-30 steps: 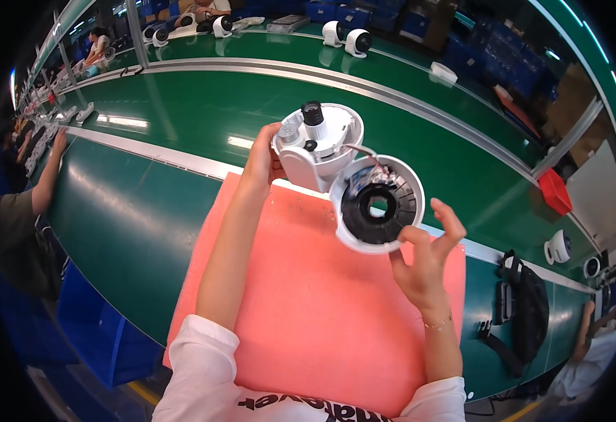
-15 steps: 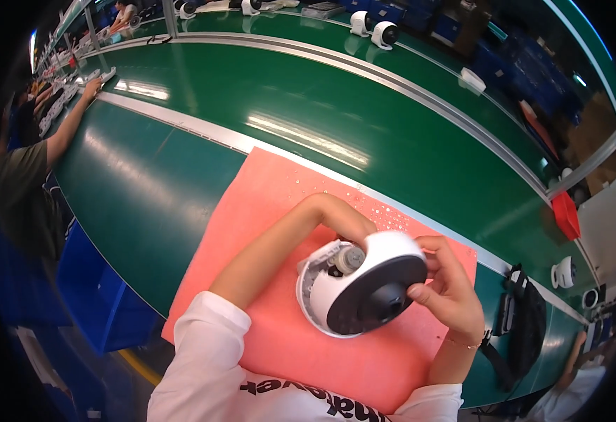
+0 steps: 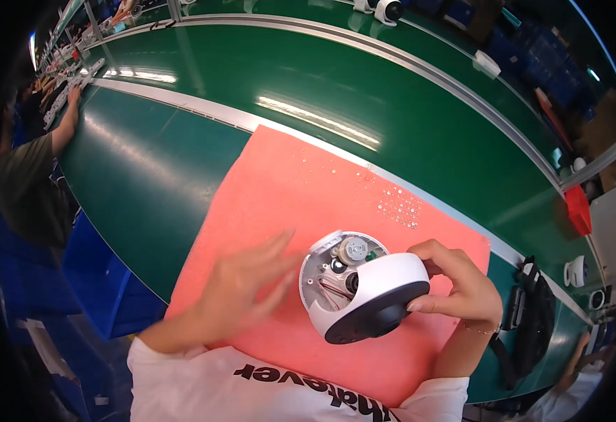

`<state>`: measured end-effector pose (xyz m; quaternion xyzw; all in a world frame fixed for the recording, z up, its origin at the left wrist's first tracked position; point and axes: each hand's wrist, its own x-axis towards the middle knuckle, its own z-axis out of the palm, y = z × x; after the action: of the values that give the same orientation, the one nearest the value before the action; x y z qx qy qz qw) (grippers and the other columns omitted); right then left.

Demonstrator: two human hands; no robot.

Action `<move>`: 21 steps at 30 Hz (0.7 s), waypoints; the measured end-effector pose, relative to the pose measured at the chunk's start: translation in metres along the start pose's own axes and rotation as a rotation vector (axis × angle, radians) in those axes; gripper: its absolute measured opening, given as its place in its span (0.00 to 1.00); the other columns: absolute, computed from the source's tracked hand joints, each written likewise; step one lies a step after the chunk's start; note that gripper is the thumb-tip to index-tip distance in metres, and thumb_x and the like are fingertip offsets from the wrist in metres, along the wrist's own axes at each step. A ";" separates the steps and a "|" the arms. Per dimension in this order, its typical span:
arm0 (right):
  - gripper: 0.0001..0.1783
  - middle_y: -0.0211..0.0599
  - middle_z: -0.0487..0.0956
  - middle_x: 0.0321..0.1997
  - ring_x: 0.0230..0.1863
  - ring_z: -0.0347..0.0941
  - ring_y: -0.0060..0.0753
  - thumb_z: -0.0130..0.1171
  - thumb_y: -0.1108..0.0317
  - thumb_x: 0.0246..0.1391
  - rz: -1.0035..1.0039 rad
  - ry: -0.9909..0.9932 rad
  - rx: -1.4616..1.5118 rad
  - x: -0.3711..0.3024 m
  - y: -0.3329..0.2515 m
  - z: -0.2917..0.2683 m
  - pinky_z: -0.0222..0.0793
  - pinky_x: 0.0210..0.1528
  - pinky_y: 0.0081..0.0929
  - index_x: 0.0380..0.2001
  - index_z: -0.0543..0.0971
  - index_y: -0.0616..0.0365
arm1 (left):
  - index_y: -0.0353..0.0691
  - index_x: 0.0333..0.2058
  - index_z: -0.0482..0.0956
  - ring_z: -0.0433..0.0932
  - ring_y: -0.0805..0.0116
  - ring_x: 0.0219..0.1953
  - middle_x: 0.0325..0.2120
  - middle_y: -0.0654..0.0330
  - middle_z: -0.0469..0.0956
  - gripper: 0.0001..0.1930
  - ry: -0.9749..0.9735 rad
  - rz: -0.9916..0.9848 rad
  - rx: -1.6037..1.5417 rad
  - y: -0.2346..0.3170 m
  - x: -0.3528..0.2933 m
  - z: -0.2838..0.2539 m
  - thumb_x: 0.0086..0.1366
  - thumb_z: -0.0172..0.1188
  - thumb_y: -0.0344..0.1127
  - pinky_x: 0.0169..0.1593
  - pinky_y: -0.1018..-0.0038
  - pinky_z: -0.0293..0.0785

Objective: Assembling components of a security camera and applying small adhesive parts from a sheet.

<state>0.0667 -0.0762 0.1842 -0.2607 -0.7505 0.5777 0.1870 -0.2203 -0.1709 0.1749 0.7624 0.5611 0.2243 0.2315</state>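
A white-and-black security camera [image 3: 377,278] sits tilted on a pink foam mat [image 3: 252,190]. Its round white base stands open toward the left, baring a silver motor [image 3: 354,250], thin wires and a bit of green circuit board. My right hand [image 3: 459,288] grips the camera's right side, fingers behind the white shell and thumb at the edge of the dark face. Left of the camera, my left hand [image 3: 248,285] is in the air, blurred by motion, its fingers stretched out and apart; it appears to hold nothing.
Several small shiny pieces [image 3: 397,205] lie on the mat's far part. Beyond runs a green conveyor belt [image 3: 308,77]. A black bag [image 3: 533,316] rests at right, near a red bin [image 3: 578,209]. A blue bin [image 3: 107,281] stands at left, where another person [image 3: 34,169] works.
My left hand has come out from behind the camera and moved left, leaving the motor and inside more exposed. My right hand keeps its grip; the camera's face has tipped further down.
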 end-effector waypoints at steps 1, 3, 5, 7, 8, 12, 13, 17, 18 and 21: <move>0.24 0.36 0.77 0.37 0.34 0.74 0.26 0.68 0.67 0.43 -0.017 0.014 0.028 0.003 0.002 0.002 0.68 0.35 0.20 0.43 0.72 0.61 | 0.33 0.44 0.77 0.74 0.49 0.49 0.52 0.41 0.69 0.17 0.046 0.059 0.050 0.006 -0.013 0.005 0.55 0.58 0.31 0.47 0.65 0.75; 0.23 0.37 0.78 0.36 0.34 0.74 0.25 0.68 0.68 0.44 0.016 0.024 0.101 0.005 0.003 0.005 0.68 0.35 0.20 0.43 0.72 0.62 | 0.34 0.44 0.77 0.69 0.44 0.55 0.56 0.37 0.64 0.18 0.089 0.114 0.101 0.015 -0.026 0.013 0.53 0.59 0.31 0.48 0.63 0.74; 0.21 0.36 0.79 0.36 0.34 0.74 0.19 0.67 0.69 0.46 0.094 0.023 0.170 0.007 0.003 0.005 0.68 0.35 0.17 0.42 0.71 0.63 | 0.37 0.41 0.79 0.56 0.35 0.61 0.60 0.32 0.53 0.16 0.022 0.102 0.053 0.023 -0.029 0.020 0.52 0.59 0.31 0.52 0.58 0.70; 0.20 0.36 0.79 0.35 0.32 0.74 0.18 0.66 0.69 0.47 0.151 0.037 0.149 0.007 0.006 0.006 0.68 0.34 0.15 0.41 0.71 0.64 | 0.38 0.39 0.79 0.55 0.34 0.62 0.60 0.32 0.51 0.14 0.018 0.100 0.103 0.024 -0.026 0.024 0.51 0.59 0.31 0.54 0.58 0.68; 0.19 0.36 0.79 0.34 0.31 0.74 0.16 0.65 0.69 0.48 0.207 0.056 0.127 0.007 0.008 0.007 0.67 0.32 0.13 0.41 0.71 0.65 | 0.38 0.37 0.79 0.54 0.33 0.62 0.61 0.31 0.50 0.13 0.012 0.104 0.153 0.023 -0.024 0.025 0.51 0.59 0.31 0.55 0.58 0.66; 0.19 0.36 0.79 0.33 0.27 0.72 0.13 0.66 0.67 0.48 0.277 0.111 0.285 0.011 0.015 0.013 0.64 0.29 0.10 0.40 0.72 0.65 | 0.36 0.35 0.78 0.53 0.35 0.63 0.62 0.33 0.46 0.12 0.007 0.110 0.115 0.013 -0.020 0.027 0.50 0.60 0.30 0.56 0.59 0.65; 0.19 0.36 0.79 0.33 0.26 0.71 0.11 0.66 0.67 0.47 0.260 0.132 0.307 0.011 0.018 0.014 0.63 0.28 0.09 0.40 0.72 0.65 | 0.35 0.34 0.78 0.58 0.37 0.60 0.61 0.32 0.50 0.12 0.075 0.090 -0.020 0.005 -0.020 0.029 0.50 0.61 0.31 0.54 0.61 0.68; 0.18 0.32 0.79 0.27 0.21 0.66 0.07 0.67 0.65 0.46 0.244 0.130 0.233 0.012 0.018 0.016 0.58 0.24 0.08 0.36 0.73 0.63 | 0.35 0.31 0.79 0.79 0.50 0.43 0.49 0.34 0.70 0.13 0.181 0.010 -0.385 0.000 -0.017 0.029 0.49 0.66 0.37 0.41 0.67 0.76; 0.18 0.32 0.79 0.27 0.21 0.66 0.07 0.67 0.65 0.46 0.244 0.126 0.233 0.013 0.017 0.017 0.58 0.24 0.08 0.36 0.73 0.63 | 0.35 0.31 0.79 0.79 0.50 0.43 0.49 0.34 0.70 0.13 0.184 0.008 -0.385 0.001 -0.015 0.028 0.49 0.66 0.37 0.41 0.67 0.76; 0.17 0.28 0.75 0.19 0.18 0.64 0.06 0.68 0.64 0.45 0.243 0.115 0.167 0.011 0.017 0.012 0.54 0.21 0.09 0.33 0.73 0.62 | 0.35 0.28 0.80 0.81 0.61 0.22 0.29 0.46 0.81 0.18 0.248 0.049 -0.224 0.020 -0.001 0.020 0.46 0.70 0.44 0.28 0.73 0.76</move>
<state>0.0542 -0.0753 0.1647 -0.3658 -0.6508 0.6408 0.1792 -0.1936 -0.1788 0.1711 0.7115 0.5382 0.3836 0.2386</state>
